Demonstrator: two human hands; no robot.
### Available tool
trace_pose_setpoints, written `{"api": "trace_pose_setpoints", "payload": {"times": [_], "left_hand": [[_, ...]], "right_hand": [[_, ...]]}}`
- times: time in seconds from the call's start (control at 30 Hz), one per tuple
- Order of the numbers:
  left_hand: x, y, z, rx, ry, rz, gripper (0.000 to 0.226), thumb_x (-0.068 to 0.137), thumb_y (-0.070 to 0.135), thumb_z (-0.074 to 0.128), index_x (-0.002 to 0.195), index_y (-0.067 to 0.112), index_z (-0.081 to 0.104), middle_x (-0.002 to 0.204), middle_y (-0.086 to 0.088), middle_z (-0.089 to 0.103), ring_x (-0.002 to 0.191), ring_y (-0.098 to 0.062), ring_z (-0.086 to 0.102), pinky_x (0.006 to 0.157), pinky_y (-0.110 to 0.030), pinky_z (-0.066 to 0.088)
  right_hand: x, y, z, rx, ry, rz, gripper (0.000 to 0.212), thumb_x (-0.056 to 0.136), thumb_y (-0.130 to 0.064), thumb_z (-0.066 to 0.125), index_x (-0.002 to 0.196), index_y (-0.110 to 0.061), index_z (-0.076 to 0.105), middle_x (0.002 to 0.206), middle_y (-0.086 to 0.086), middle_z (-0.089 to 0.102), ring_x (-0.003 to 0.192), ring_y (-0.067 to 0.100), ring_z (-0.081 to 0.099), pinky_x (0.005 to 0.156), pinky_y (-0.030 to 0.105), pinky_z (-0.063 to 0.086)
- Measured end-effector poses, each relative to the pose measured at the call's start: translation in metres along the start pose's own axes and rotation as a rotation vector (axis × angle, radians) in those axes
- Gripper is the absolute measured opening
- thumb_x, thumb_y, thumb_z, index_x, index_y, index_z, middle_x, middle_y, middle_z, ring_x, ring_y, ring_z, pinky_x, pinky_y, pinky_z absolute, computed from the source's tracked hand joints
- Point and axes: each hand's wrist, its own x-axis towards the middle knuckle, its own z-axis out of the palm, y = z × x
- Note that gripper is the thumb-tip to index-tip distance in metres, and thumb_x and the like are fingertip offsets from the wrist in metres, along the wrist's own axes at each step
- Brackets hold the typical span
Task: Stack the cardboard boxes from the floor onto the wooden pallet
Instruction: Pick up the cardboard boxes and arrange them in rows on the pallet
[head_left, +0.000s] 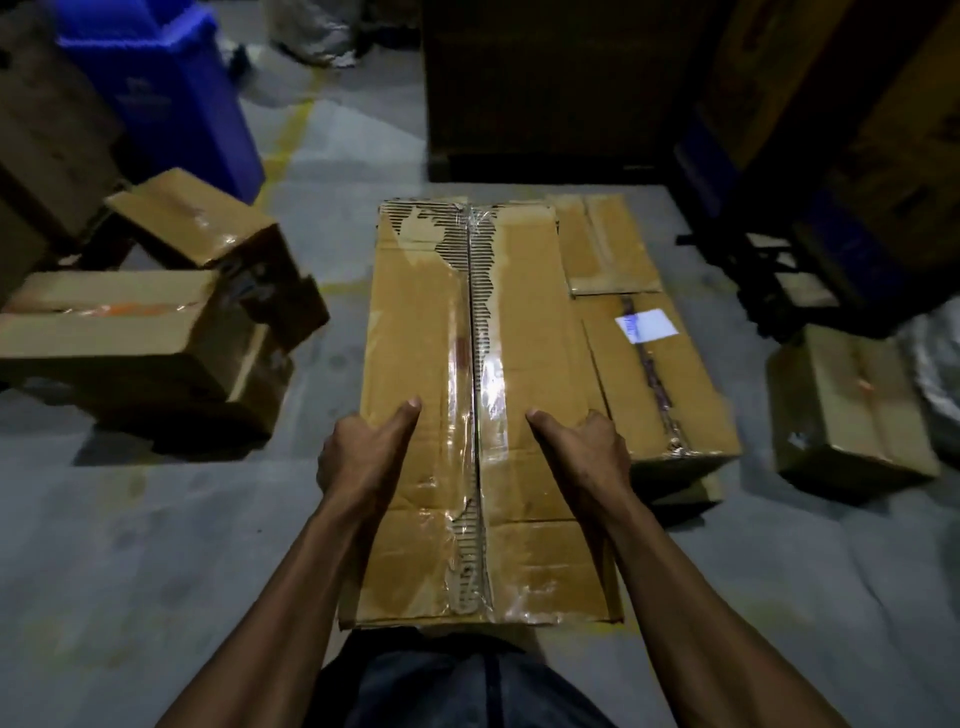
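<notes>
Grey concrete floor (156, 545) of a dim storeroom, cardboard boxes scattered about, me holding the long one in the middle.

My left hand (358, 457) and right hand (587, 457) clamp the long box (467, 415) by its two long sides, thumbs lying on its taped top, fingers (332, 457) wrapped over the edges; its near end is against my body. Just right of it sits a labelled box (649, 374), with a smaller one (608, 244) beyond it. Two battered boxes (130, 338) lie at left, another box (847, 405) at right, a blue bin (166, 88) far left.
</notes>
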Motion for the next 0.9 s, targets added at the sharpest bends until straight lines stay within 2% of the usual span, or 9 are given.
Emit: {"api": "trace_pose_setpoints", "payload": {"times": [0.13, 0.2, 0.27, 0.37, 0.47, 0.6, 0.7, 0.8, 0.9], "left_hand": [[-0.001, 0.046, 0.057, 0.062, -0.093, 0.094, 0.073, 0.073, 0.085, 0.053, 0.088, 0.015, 0.063, 0.081, -0.006, 0.067, 0.073, -0.029, 0.064, 0.060, -0.029, 0.044], [0.001, 0.067, 0.085, 0.102, -0.136, 0.129, 0.074, 0.076, 0.084, 0.053, 0.090, 0.012, 0.063, 0.081, -0.008, 0.065, 0.072, -0.027, 0.061, 0.058, -0.028, 0.039], [0.004, 0.084, 0.113, 0.123, -0.180, 0.151, 0.073, 0.079, 0.080, 0.055, 0.094, 0.010, 0.064, 0.082, -0.007, 0.064, 0.071, -0.024, 0.060, 0.056, -0.027, 0.036], [0.016, 0.105, 0.155, 0.107, -0.251, 0.157, 0.081, 0.072, 0.086, 0.054, 0.096, 0.010, 0.066, 0.081, -0.005, 0.066, 0.070, -0.024, 0.062, 0.059, -0.028, 0.044], [0.030, 0.129, 0.197, 0.112, -0.298, 0.167, 0.071, 0.075, 0.084, 0.056, 0.086, 0.014, 0.064, 0.079, -0.005, 0.069, 0.070, -0.025, 0.065, 0.064, -0.031, 0.052], [0.050, 0.168, 0.243, 0.152, -0.308, 0.185, 0.069, 0.075, 0.083, 0.056, 0.085, 0.015, 0.064, 0.078, -0.003, 0.068, 0.071, -0.025, 0.065, 0.066, -0.033, 0.053], [0.062, 0.197, 0.274, 0.130, -0.331, 0.178, 0.064, 0.077, 0.081, 0.057, 0.083, 0.018, 0.064, 0.077, -0.002, 0.069, 0.070, -0.024, 0.067, 0.070, -0.039, 0.059], [0.067, 0.224, 0.298, 0.149, -0.350, 0.174, 0.052, 0.084, 0.071, 0.061, 0.081, 0.019, 0.060, 0.080, -0.003, 0.069, 0.070, -0.024, 0.067, 0.071, -0.037, 0.059], [0.071, 0.239, 0.323, 0.154, -0.345, 0.153, 0.055, 0.082, 0.075, 0.060, 0.085, 0.020, 0.058, 0.083, -0.003, 0.069, 0.073, -0.025, 0.068, 0.075, -0.043, 0.061]], "right_hand": [[0.025, 0.026, -0.050, 0.069, 0.099, 0.077, 0.066, 0.076, -0.066, 0.071, 0.114, -0.014, 0.059, 0.103, 0.002, 0.059, 0.092, 0.025, 0.053, 0.081, 0.032, 0.044], [0.038, 0.038, -0.070, 0.119, 0.155, 0.110, 0.073, 0.072, -0.069, 0.071, 0.120, -0.015, 0.061, 0.112, 0.004, 0.065, 0.099, 0.029, 0.059, 0.088, 0.035, 0.049], [0.051, 0.046, -0.089, 0.126, 0.205, 0.144, 0.074, 0.077, -0.064, 0.072, 0.130, -0.014, 0.058, 0.124, 0.009, 0.064, 0.112, 0.034, 0.058, 0.087, 0.032, 0.041], [0.079, 0.055, -0.114, 0.114, 0.243, 0.180, 0.074, 0.084, -0.058, 0.070, 0.138, -0.010, 0.054, 0.134, 0.013, 0.060, 0.121, 0.036, 0.054, 0.085, 0.032, 0.036], [0.118, 0.060, -0.130, 0.091, 0.284, 0.222, 0.078, 0.079, -0.064, 0.070, 0.133, -0.010, 0.056, 0.131, 0.013, 0.062, 0.118, 0.038, 0.056, 0.091, 0.037, 0.043], [0.172, 0.059, -0.151, 0.064, 0.326, 0.293, 0.090, 0.055, -0.086, 0.059, 0.117, -0.021, 0.062, 0.115, 0.007, 0.068, 0.104, 0.037, 0.062, 0.094, 0.051, 0.051], [0.208, 0.059, -0.171, 0.053, 0.320, 0.300, 0.086, 0.053, -0.086, 0.057, 0.110, -0.022, 0.064, 0.107, 0.004, 0.069, 0.099, 0.034, 0.063, 0.091, 0.049, 0.054], [0.237, 0.061, -0.191, 0.062, 0.308, 0.290, 0.079, 0.057, -0.084, 0.060, 0.106, -0.021, 0.065, 0.103, 0.003, 0.070, 0.095, 0.031, 0.064, 0.087, 0.045, 0.055], [0.269, 0.066, -0.209, 0.051, 0.287, 0.263, 0.074, 0.062, -0.082, 0.061, 0.103, -0.021, 0.066, 0.101, 0.002, 0.070, 0.094, 0.031, 0.064, 0.086, 0.043, 0.055]]}}
